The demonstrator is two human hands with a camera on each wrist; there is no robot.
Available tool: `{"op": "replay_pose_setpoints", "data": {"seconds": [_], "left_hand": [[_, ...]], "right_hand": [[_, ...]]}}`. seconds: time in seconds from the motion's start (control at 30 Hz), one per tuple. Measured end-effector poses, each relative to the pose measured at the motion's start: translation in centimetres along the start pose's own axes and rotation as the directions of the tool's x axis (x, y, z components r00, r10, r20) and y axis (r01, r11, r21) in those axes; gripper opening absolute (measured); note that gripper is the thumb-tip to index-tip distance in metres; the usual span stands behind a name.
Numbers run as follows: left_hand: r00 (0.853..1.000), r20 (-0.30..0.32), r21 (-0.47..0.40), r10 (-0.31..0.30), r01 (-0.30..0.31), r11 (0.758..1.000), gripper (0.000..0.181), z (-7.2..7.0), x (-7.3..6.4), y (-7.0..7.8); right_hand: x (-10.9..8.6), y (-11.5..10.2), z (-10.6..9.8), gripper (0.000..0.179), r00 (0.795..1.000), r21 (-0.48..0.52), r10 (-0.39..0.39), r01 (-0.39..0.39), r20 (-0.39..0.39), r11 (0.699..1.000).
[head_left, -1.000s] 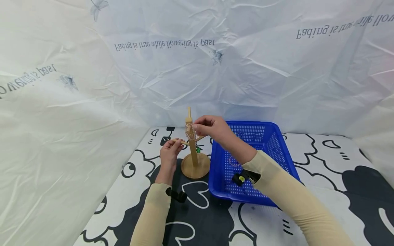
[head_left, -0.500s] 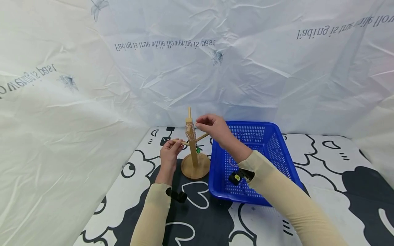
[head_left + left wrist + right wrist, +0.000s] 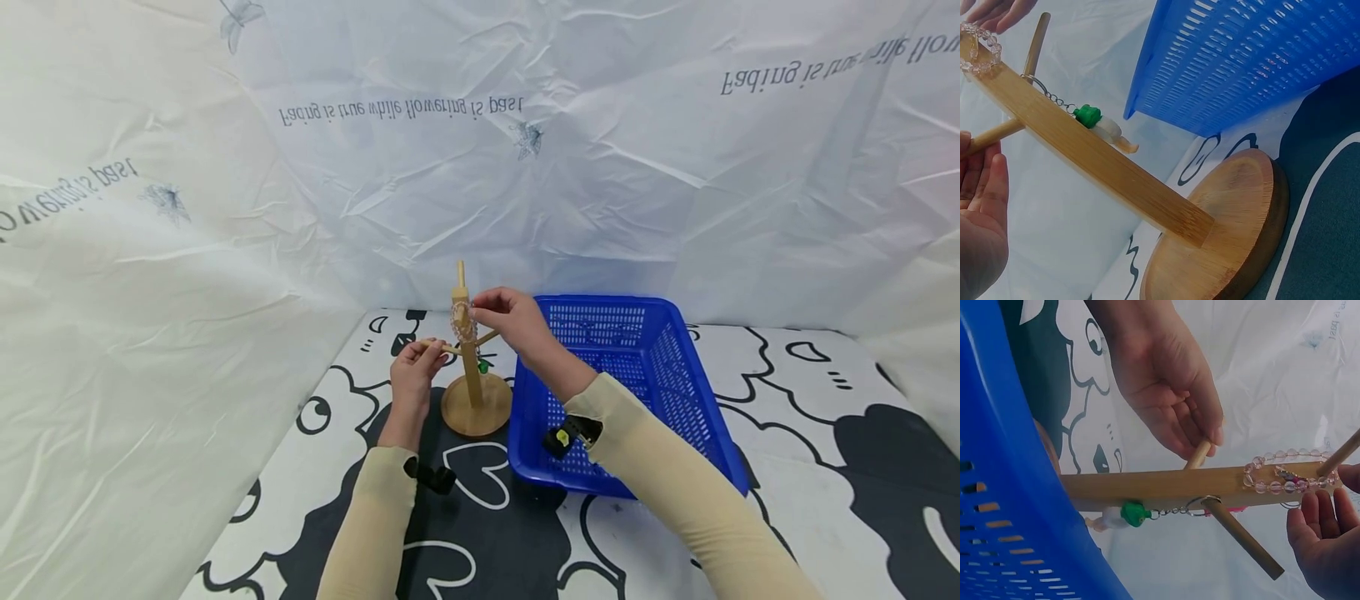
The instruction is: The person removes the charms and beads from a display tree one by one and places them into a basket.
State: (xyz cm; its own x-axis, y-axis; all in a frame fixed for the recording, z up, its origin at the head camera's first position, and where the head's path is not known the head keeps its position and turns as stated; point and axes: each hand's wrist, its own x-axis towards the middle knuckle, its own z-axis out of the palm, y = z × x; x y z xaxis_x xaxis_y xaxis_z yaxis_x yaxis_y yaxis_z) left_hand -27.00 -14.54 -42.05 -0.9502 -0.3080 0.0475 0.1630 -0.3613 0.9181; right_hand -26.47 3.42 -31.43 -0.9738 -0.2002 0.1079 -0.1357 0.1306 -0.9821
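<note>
A wooden stand (image 3: 472, 379) with a round base (image 3: 1235, 219) and several pegs stands left of the basket. My left hand (image 3: 411, 377) pinches the end of one peg (image 3: 999, 136). A pink clear-bead bracelet (image 3: 1261, 487) hangs round an upper peg (image 3: 1342, 453), lying against the post. Beside that peg is my right hand (image 3: 517, 321); its fingertips (image 3: 1322, 503) are at the bracelet's edge, with thumb and fingers apart. A keychain with a green piece (image 3: 1135, 514) and a whitish part hangs by its ring from another peg (image 3: 1250, 544).
A blue perforated basket (image 3: 558, 481) stands right of the stand, under my right forearm. Something small and pink (image 3: 1229, 510) shows behind the post in the right wrist view. A pale plastic sheet (image 3: 420, 192) rises behind the patterned tablecloth (image 3: 795, 417).
My right hand drew back a little from the bracelet half a second ago and has come back to it, its forearm now further left. My left hand keeps its place on the peg.
</note>
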Motion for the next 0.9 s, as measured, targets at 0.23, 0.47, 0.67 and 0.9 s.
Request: {"op": "replay_pose_setpoints", "data": {"seconds": [0.23, 0.47, 0.67, 0.9], "left_hand": [[1.0, 0.009, -0.015, 0.004, -0.004, 1.0, 0.016, 0.0, 0.0, -0.1], [1.0, 0.005, -0.014, 0.006, -0.006, 1.0, 0.015, 0.1, -0.1, 0.0], [1.0, -0.006, -0.01, 0.0, 0.0, 1.0, 0.014, -0.1, -0.1, -0.1], [1.0, -0.011, -0.02, 0.002, -0.002, 1.0, 0.012, 0.1, -0.3, -0.1]], "right_hand": [[0.1, 0.2, 0.7, 0.025, 0.999, 0.047, 0.022, -0.021, -0.029, 0.999], [0.0, 0.3, 1.2, 0.023, 0.996, 0.136, 0.076, -0.07, -0.039, 0.988], [0.1, 0.4, 1.5, 0.026, 0.991, 0.231, 0.127, -0.116, -0.032, 0.966], [-0.2, 0.2, 1.5, 0.03, 0.984, 0.28, 0.175, -0.164, -0.017, 0.946]]}}
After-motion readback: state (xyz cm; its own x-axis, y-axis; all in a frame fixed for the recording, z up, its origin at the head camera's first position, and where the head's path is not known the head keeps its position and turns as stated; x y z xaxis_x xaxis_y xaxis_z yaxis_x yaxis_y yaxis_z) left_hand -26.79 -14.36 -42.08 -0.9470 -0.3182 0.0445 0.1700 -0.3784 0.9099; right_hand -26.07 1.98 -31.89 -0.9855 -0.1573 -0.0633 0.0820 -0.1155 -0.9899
